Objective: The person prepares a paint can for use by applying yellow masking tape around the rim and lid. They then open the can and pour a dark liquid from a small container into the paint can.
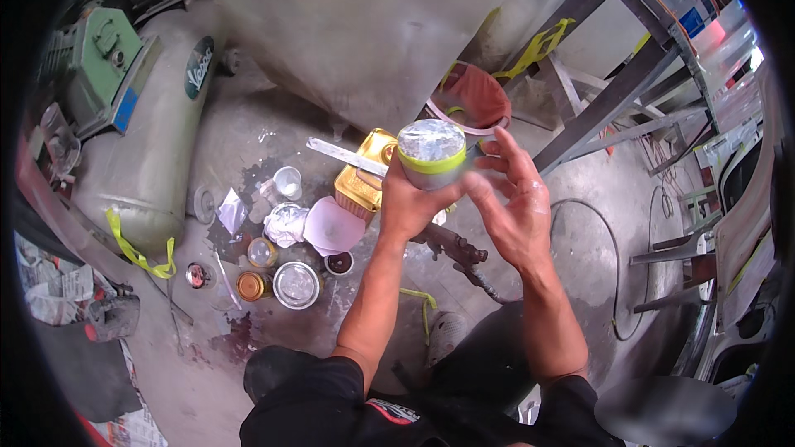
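My left hand [406, 203] is wrapped round a round container [432, 167] with a mottled silvery top and a yellow-green band of tape around its rim. Close at its right side, my right hand [513, 203] has its fingers apart and curved, with pale smears on the skin. Whether its fingertips touch the container is unclear. A flat pale stick [346, 156] reaches left from beside my left hand, across a yellow rectangular can [362, 180]; I cannot tell whether it is gripped. Below the hands shows a dark spray gun [451, 246], partly hidden by my left hand.
On the floor at left stand a lidded tin [296, 285], an amber jar [253, 285], a white cup [287, 183] and crumpled white material [285, 224]. An air compressor tank [157, 165] stands farther left. A reddish bucket [476, 99] and metal frame [613, 103] are beyond; a hose [611, 265] curves at right.
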A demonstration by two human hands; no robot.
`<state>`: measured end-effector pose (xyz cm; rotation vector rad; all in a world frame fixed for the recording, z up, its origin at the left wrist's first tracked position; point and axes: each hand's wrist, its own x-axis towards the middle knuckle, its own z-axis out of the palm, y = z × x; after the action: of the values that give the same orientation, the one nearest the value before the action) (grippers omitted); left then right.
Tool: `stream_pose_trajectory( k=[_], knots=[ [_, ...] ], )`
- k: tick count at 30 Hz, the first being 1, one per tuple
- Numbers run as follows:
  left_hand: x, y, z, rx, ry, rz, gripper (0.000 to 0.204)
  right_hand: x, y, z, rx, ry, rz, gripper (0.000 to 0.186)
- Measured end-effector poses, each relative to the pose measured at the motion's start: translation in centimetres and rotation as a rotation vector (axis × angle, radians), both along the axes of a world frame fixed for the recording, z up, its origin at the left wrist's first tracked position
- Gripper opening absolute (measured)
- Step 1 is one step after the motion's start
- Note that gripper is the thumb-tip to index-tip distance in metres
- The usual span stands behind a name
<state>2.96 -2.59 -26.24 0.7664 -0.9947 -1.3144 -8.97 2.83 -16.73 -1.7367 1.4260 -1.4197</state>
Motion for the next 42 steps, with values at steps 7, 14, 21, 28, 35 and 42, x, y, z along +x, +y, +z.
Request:
stream_pose_trajectory(
  k=[7,14,21,28,35,42],
  knots=[
    [2.2,-0.9,0.2,-0.081,0.065,-0.062,0.071,1.6,-1.5,-0.6,0.033,0.272,0.002,0.06],
    [3.2,-0.9,0.2,-0.062,0.007,-0.059,0.066,2.7,-1.7,-1.3,0.001,0.266,-0.015,0.047],
    [4.1,-1.0,-1.2,0.085,0.062,-0.102,0.067,3.5,-0.9,-1.8,0.068,0.228,0.002,0.034],
    [4.3,-0.8,-0.5,0.005,-0.005,-0.097,0.066,3.6,-1.4,-1.9,0.183,-0.011,0.005,0.018],
    [3.8,-1.0,-0.8,-0.009,-0.102,-0.07,0.068,2.9,-1.9,-3.2,-0.11,0.133,-0.011,0.012],
    [3.6,-1.3,-2.1,-0.031,-0.375,0.13,0.078,3.8,-1.1,-2.5,-0.307,0.454,-0.02,0.013]
  ],
)
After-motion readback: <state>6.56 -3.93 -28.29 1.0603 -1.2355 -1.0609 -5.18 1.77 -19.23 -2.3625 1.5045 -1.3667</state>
